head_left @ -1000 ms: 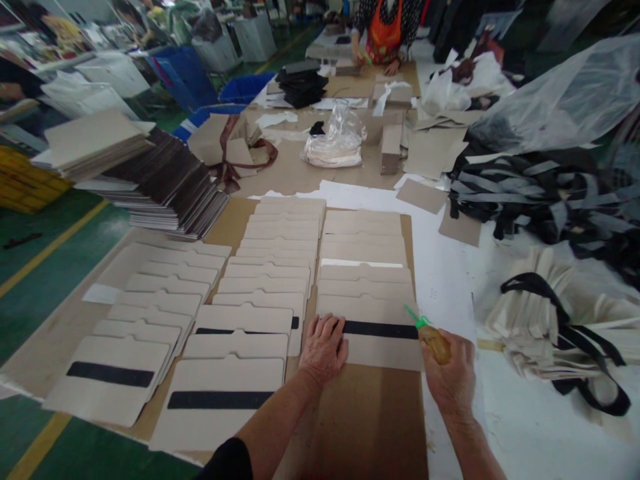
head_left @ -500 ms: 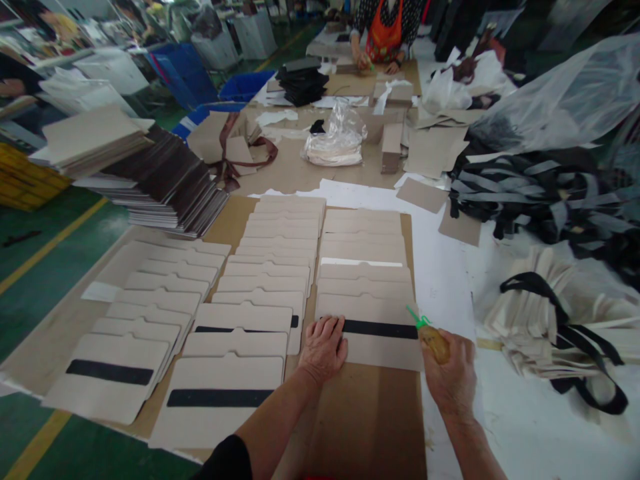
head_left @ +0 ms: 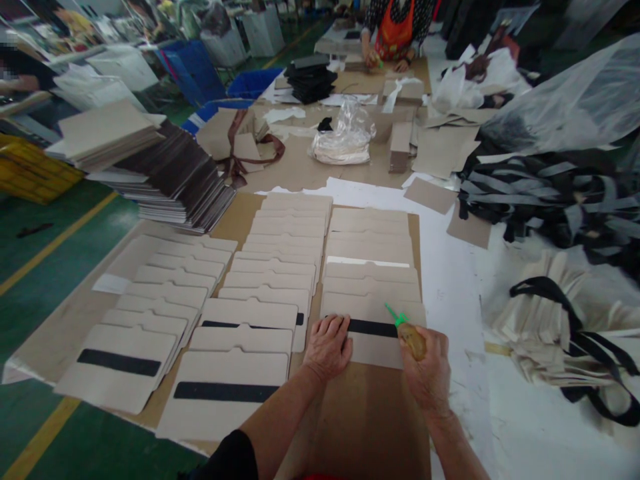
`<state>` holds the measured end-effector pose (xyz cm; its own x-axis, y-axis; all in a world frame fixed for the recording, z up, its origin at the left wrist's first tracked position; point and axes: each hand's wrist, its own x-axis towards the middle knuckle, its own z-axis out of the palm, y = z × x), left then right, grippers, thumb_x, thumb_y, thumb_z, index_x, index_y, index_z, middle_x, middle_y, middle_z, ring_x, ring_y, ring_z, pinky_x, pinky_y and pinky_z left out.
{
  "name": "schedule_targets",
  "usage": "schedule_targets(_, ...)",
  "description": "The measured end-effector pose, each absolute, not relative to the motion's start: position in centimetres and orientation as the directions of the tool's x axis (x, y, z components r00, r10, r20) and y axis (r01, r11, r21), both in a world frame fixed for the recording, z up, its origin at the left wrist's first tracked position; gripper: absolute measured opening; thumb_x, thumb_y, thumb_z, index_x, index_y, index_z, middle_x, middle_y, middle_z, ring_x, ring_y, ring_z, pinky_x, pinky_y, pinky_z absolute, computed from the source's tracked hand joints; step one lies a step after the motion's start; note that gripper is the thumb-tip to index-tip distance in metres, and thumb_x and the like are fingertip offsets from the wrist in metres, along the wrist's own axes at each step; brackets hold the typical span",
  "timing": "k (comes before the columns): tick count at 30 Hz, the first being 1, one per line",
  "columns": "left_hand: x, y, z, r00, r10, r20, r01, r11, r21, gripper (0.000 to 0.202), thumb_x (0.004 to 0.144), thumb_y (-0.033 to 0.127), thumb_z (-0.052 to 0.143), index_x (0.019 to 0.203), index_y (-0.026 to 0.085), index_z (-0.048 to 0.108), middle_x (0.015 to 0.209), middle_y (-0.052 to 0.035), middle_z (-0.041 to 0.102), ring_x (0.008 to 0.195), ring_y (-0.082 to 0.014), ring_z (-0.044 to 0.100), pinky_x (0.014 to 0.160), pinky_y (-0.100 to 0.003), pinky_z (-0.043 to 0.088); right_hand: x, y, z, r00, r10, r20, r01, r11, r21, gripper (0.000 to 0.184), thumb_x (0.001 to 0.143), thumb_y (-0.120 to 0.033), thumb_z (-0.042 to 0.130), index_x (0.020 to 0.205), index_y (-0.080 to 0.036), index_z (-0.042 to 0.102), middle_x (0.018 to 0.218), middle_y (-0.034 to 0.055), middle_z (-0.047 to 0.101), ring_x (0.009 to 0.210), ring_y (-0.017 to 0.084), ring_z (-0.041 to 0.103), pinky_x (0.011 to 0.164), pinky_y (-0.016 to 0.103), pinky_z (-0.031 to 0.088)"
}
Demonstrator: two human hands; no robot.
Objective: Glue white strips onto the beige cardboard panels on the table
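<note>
My right hand (head_left: 427, 370) is closed around a glue bottle (head_left: 414, 341) with an amber body and a thin green nozzle. The nozzle points up and left, over a beige panel (head_left: 373, 352) with a black strip (head_left: 373, 327) across it. Whether the tip touches the panel, I cannot tell. My left hand (head_left: 327, 347) rests on the panel's left edge, at the strip's left end, fingers lying on it with nothing held. Part of the strip's right end is hidden behind my right hand and the bottle.
Overlapping rows of beige panels (head_left: 220, 417) lie left and ahead, a few showing black strips. Piled boards (head_left: 185, 183) stand far left. To the right are fabric pieces with black straps (head_left: 535, 320) and a heap of black-grey straps (head_left: 550, 187). A co-worker in an orange apron (head_left: 395, 33) stands opposite.
My right hand has moved left along the strip with the glue bottle, away from the panel's right edge. My left hand stays on the panel. The whole view has shifted slightly.
</note>
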<state>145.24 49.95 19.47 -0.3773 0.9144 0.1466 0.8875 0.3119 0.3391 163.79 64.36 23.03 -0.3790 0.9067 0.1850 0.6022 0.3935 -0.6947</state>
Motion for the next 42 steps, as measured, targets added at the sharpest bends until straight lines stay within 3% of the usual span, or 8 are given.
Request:
schedule_targets(19, 145.3, 49.9, 19.8, -0.389, 0.914, 0.118, 0.873, 0.324, 0.364, 0.054, 0.092, 0.031, 0.052, 0.144, 0.016, 0.046, 0.132, -0.0126, 0.063, 0.124, -0.0300, 0.052, 0.102, -0.050, 0.039, 159.3, 62.3, 22.7, -0.529, 0.821, 0.213, 0.457, 0.487, -0.744, 0.027, 0.089, -0.033, 0.059, 0.113, -0.021, 0.054, 0.104, 0.0094, 0.056, 0.099, 0.027, 0.054, 0.089, 0.050, 0.051)
schedule_targets(26, 145.3, 49.8, 19.8, -0.395, 0.907, 0.148, 0.866, 0.313, 0.389, 0.034, 0.091, 0.031, 0.054, 0.121, 0.017, 0.062, 0.128, -0.0138, 0.064, 0.123, -0.0300, 0.054, 0.101, -0.049, 0.041, 157.6, 61.5, 22.5, -0.561, 0.801, 0.208, 0.416, 0.489, -0.767, 0.029, 0.088, -0.030, 0.058, 0.115, -0.020, 0.054, 0.106, 0.0100, 0.056, 0.100, 0.026, 0.055, 0.089, 0.048, 0.051)
schedule_targets(36, 145.1, 49.4, 19.4, -0.340, 0.920, 0.193, 0.890, 0.249, 0.381, 0.038, 0.092, 0.029, 0.050, 0.126, 0.015, 0.060, 0.128, -0.0117, 0.067, 0.124, -0.0288, 0.056, 0.101, -0.047, 0.040, 155.2, 60.3, 22.3, -0.612, 0.770, 0.181, 0.357, 0.473, -0.805, 0.029, 0.087, -0.028, 0.059, 0.114, -0.020, 0.054, 0.107, 0.0105, 0.055, 0.101, 0.026, 0.055, 0.092, 0.049, 0.051)
schedule_targets(42, 144.9, 49.4, 19.1, -0.335, 0.915, 0.224, 0.892, 0.231, 0.389, 0.035, 0.092, 0.031, 0.049, 0.118, 0.015, 0.065, 0.125, -0.0136, 0.068, 0.123, -0.0302, 0.057, 0.099, -0.048, 0.041, 153.9, 60.0, 21.9, -0.603, 0.788, 0.120, 0.341, 0.391, -0.855, 0.030, 0.084, -0.030, 0.061, 0.111, -0.020, 0.056, 0.108, 0.0099, 0.056, 0.102, 0.026, 0.056, 0.095, 0.050, 0.050)
